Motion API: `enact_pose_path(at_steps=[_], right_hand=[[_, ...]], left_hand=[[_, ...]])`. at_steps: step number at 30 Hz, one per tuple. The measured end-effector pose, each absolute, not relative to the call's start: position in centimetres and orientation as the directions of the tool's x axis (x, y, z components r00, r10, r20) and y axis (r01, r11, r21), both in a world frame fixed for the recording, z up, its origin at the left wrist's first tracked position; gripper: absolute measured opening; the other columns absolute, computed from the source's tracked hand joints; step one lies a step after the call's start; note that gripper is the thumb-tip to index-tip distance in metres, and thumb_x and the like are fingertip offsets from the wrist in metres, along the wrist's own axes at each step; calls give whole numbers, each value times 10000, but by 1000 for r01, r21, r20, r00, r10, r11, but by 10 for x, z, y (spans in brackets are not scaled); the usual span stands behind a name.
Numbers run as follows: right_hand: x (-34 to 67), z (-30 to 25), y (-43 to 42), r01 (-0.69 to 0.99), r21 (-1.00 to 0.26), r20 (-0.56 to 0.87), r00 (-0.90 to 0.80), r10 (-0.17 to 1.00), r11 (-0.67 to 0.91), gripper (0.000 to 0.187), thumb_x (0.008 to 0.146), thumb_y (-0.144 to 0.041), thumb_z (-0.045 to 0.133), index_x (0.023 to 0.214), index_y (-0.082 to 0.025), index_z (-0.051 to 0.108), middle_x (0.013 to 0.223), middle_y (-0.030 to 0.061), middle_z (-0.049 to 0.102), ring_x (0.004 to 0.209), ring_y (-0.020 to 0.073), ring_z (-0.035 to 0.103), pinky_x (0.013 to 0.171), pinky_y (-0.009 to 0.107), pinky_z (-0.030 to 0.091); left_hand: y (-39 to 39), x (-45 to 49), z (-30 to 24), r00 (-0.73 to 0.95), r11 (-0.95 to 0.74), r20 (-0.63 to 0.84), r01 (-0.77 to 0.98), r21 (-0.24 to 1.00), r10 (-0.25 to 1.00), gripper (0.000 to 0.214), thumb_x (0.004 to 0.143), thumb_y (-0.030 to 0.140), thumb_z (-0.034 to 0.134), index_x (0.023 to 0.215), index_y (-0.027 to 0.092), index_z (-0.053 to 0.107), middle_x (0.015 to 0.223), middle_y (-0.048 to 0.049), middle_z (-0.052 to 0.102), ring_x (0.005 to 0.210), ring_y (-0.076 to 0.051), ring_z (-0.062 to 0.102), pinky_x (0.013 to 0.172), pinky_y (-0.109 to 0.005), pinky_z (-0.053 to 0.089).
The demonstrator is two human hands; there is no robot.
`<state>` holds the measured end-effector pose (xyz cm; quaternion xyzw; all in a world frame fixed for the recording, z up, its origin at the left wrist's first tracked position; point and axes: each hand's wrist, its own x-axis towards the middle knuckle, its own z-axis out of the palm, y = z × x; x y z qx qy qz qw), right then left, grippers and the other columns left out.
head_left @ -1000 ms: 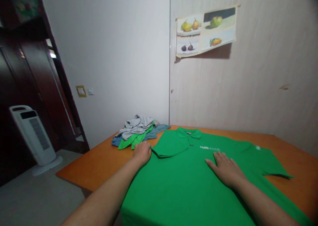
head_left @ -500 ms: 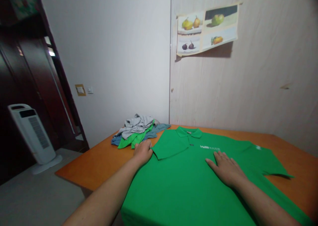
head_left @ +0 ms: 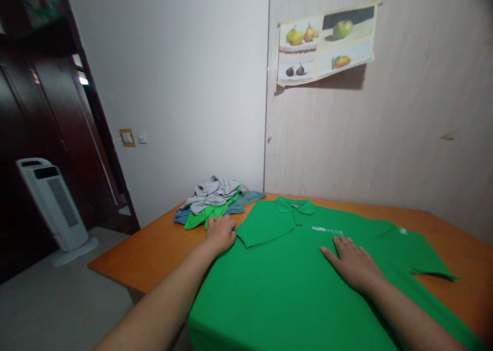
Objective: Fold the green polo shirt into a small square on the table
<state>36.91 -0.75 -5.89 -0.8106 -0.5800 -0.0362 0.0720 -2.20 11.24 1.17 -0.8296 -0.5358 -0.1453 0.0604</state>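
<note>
A green polo shirt (head_left: 292, 279) lies spread on the orange table, its collar toward the wall and white lettering on the chest. Its left-hand sleeve is turned in over the body, while the other sleeve points outward to the right. At the shirt's left edge, just beside the turned-in sleeve, my left hand (head_left: 220, 235) is closed with its fingers curled on the fabric; the fingertips are partly hidden. My right hand (head_left: 356, 263) rests flat on the chest below the lettering, fingers stretched out and thumb apart.
A heap of crumpled grey, green and blue clothes (head_left: 213, 197) sits at the table's back left. The wooden table (head_left: 154, 253) meets the wall behind. On the floor at left stands a white tower heater or fan (head_left: 57, 207). Fruit pictures (head_left: 327, 45) hang on the wall.
The whole view has shifted slightly to the left, so things appear a little further right. Both hands keep practically the same places on the shirt.
</note>
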Motion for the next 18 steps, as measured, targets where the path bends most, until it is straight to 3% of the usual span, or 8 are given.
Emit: enact_pose_path(at_steps=[4, 10, 15, 18], right_hand=[[368, -58, -8, 945, -78, 138, 326, 935, -318, 916, 901, -726, 204, 1515, -65, 359, 1593, 161, 302, 1480, 315, 235, 1194, 508, 189], [365, -56, -8, 940, -90, 138, 338, 931, -329, 903, 905, -714, 215, 1517, -64, 354, 1595, 162, 297, 1482, 312, 229, 1192, 512, 189], [364, -56, -8, 943, -110, 128, 328, 936, -315, 912, 901, -724, 218, 1517, -65, 352, 1600, 164, 282, 1487, 319, 211, 1192, 517, 177], [363, -54, -9, 940, -126, 125, 334, 934, -319, 907, 903, -721, 217, 1518, -69, 351, 1603, 159, 275, 1490, 320, 202, 1192, 518, 176]], left_hand=[[112, -22, 19, 388, -417, 304, 908, 35, 870, 185, 825, 186, 474, 834, 234, 652, 990, -80, 635, 996, -287, 559, 874, -447, 340], [108, -15, 20, 422, -454, 304, 890, 40, 854, 206, 881, 280, 470, 952, 257, 662, 1044, -65, 646, 1048, -269, 557, 881, -392, 371], [109, -12, 19, 433, -458, 281, 888, 26, 856, 193, 865, 294, 498, 850, 220, 675, 963, -102, 656, 971, -308, 590, 876, -454, 392], [110, -2, 22, 466, -492, 286, 870, 24, 837, 220, 893, 286, 473, 902, 214, 681, 1000, -116, 660, 1013, -311, 592, 901, -453, 407]])
